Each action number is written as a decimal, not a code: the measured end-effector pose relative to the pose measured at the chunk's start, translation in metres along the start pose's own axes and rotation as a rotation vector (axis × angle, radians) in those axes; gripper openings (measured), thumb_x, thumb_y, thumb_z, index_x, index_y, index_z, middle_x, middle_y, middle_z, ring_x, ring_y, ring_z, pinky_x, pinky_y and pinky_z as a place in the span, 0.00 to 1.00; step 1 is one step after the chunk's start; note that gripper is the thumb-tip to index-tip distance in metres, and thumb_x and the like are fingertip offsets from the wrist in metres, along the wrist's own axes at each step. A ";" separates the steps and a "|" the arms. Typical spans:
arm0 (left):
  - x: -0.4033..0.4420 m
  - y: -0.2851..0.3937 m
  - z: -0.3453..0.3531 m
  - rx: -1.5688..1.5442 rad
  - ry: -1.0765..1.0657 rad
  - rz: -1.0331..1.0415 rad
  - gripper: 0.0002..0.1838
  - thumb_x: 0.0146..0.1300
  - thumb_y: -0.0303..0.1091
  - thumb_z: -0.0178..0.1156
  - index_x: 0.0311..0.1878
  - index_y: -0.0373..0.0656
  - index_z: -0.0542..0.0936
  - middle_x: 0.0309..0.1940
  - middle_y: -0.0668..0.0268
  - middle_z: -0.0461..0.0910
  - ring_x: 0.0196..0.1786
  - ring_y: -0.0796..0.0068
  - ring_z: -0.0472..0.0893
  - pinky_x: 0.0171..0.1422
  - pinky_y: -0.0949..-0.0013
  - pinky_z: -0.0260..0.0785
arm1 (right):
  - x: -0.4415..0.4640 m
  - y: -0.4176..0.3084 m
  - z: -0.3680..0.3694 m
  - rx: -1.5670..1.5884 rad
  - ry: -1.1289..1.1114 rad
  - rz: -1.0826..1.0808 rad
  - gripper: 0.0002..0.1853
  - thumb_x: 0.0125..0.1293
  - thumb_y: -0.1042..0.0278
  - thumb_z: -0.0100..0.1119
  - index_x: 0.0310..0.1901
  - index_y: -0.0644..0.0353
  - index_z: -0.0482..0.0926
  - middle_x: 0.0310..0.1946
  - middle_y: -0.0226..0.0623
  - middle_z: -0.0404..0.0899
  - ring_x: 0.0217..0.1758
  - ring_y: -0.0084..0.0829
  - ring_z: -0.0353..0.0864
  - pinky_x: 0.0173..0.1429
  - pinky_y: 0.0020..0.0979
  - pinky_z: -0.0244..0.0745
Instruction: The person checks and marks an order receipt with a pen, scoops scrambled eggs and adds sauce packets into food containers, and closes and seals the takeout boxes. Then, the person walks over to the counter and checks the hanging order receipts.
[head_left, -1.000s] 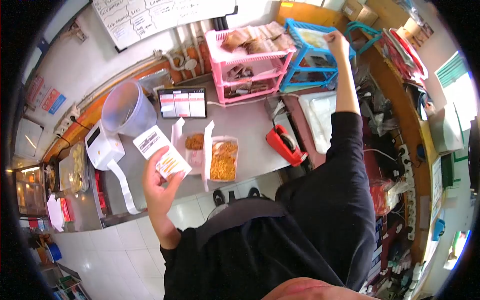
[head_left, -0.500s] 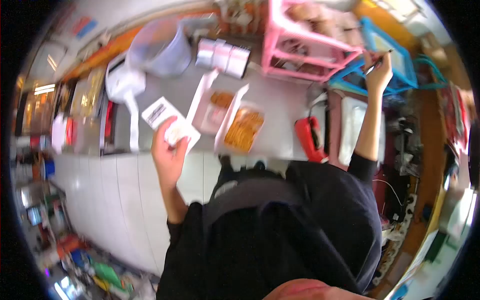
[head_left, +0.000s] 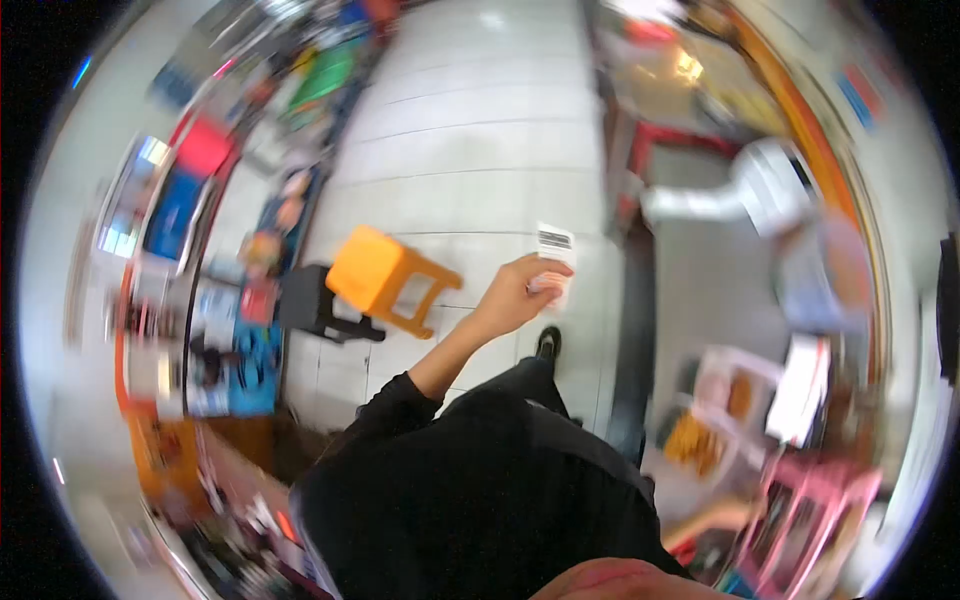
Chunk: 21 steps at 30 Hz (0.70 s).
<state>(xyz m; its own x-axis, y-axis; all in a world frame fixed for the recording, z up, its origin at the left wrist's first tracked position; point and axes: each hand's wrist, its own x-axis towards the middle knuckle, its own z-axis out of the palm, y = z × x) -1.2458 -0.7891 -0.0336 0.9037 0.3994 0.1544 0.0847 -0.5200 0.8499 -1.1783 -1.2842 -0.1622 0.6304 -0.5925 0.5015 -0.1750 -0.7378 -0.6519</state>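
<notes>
My left hand [head_left: 518, 293] is closed on a small white packet with a barcode [head_left: 556, 240], held out over the tiled floor. Its thumb and fingers cover part of the packet. My right hand [head_left: 732, 514] is smeared by motion, low at the right beside the pink plastic rack [head_left: 800, 520]; its fingers and anything in them cannot be made out. On the grey counter near it lies an open white box [head_left: 748, 442] with golden-brown food [head_left: 694, 444] in and beside it.
An orange stool [head_left: 372, 268] and a black stool [head_left: 308, 300] stand on the floor to the left. The grey counter [head_left: 700, 270] runs along the right, bearing a white device [head_left: 772, 188] and a translucent tub [head_left: 825, 275]. Shelves of goods line the left side.
My view and body have turned left from the counter toward the aisle. The packet stays in my left hand, now over the floor. My right hand trails beside the pink rack.
</notes>
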 end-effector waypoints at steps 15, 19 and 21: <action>0.037 -0.310 -0.339 0.139 0.735 -0.434 0.17 0.52 0.29 0.64 0.48 0.42 0.81 0.40 0.55 0.81 0.42 0.59 0.81 0.47 0.67 0.73 | -0.441 -0.368 0.416 -0.250 -2.245 -1.293 0.18 0.69 0.54 0.47 0.32 0.62 0.74 0.29 0.34 0.76 0.36 0.28 0.73 0.43 0.32 0.69; 0.119 -0.371 -0.431 0.172 0.662 -0.670 0.22 0.52 0.36 0.65 0.53 0.45 0.79 0.44 0.55 0.80 0.43 0.58 0.81 0.47 0.65 0.73 | -0.482 -0.421 0.519 -0.239 -2.410 -0.652 0.17 0.67 0.55 0.50 0.31 0.62 0.75 0.28 0.36 0.76 0.37 0.29 0.74 0.44 0.35 0.68; 0.160 -0.420 -0.472 0.331 0.698 -0.677 0.28 0.51 0.39 0.66 0.57 0.44 0.75 0.47 0.52 0.78 0.43 0.57 0.81 0.48 0.63 0.73 | -0.518 -0.466 0.585 0.571 -2.708 0.138 0.16 0.66 0.55 0.51 0.30 0.62 0.75 0.28 0.37 0.77 0.38 0.30 0.74 0.45 0.37 0.67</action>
<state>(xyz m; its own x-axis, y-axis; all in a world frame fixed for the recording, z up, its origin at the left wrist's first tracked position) -1.3347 -0.1505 -0.1281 0.1866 0.9815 0.0426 0.6933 -0.1623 0.7021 -0.9804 -0.4447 -0.4511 -0.1883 0.8984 -0.3968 -0.4310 -0.4387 -0.7885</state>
